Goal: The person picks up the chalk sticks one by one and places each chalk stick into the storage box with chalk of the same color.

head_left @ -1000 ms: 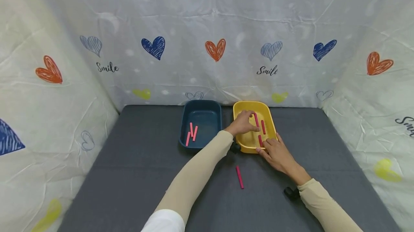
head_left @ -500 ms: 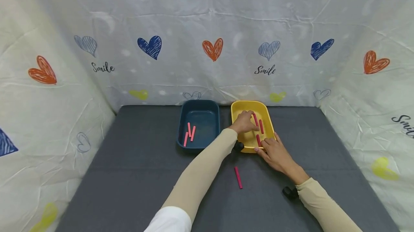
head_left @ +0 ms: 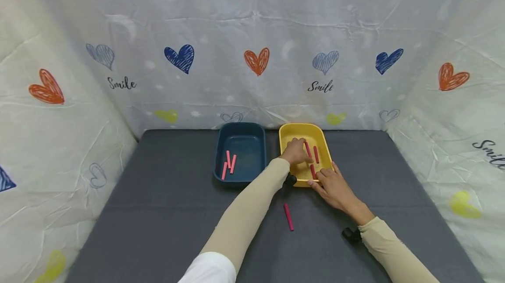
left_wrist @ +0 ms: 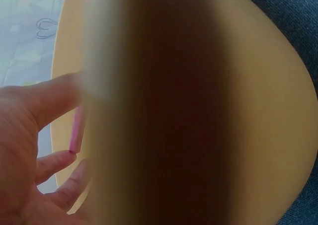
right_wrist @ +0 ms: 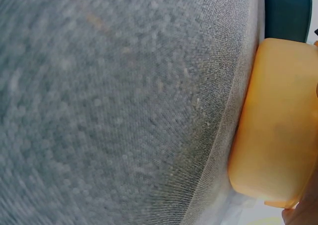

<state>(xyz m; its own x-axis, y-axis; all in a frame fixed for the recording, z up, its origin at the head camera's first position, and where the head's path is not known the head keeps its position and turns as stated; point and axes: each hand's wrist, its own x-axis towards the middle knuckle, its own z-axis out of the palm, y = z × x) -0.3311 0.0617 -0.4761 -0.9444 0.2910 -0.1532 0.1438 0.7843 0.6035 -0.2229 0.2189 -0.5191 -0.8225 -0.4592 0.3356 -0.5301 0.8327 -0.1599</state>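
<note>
In the head view my left hand (head_left: 296, 150) is inside the yellow tray (head_left: 301, 127) and pinches a slim dark pink stick (head_left: 307, 149) lengthwise, with fingers at its far end and thumb at the near end. The left wrist view shows a fingertip at one end of that stick (left_wrist: 76, 130); a blurred dark shape hides most of the middle. Two more dark pink sticks, a right one (head_left: 316, 154) and a nearer one (head_left: 313, 171), lie in the tray. My right hand (head_left: 335, 189) grips the tray's near right corner, fingers over the rim and thumb outside.
A dark blue tray (head_left: 241, 127) stands left of the yellow one, with several lighter pink sticks (head_left: 228, 159) in it. One dark pink stick (head_left: 289, 217) lies on the grey cloth (head_left: 177, 213) in front. A curtain printed with hearts (head_left: 256, 20) closes off the back and sides.
My left hand and the stick it pinches have shifted slightly toward me within the yellow tray. My right hand stays on the corner. The head view has turned a little to the right.
</note>
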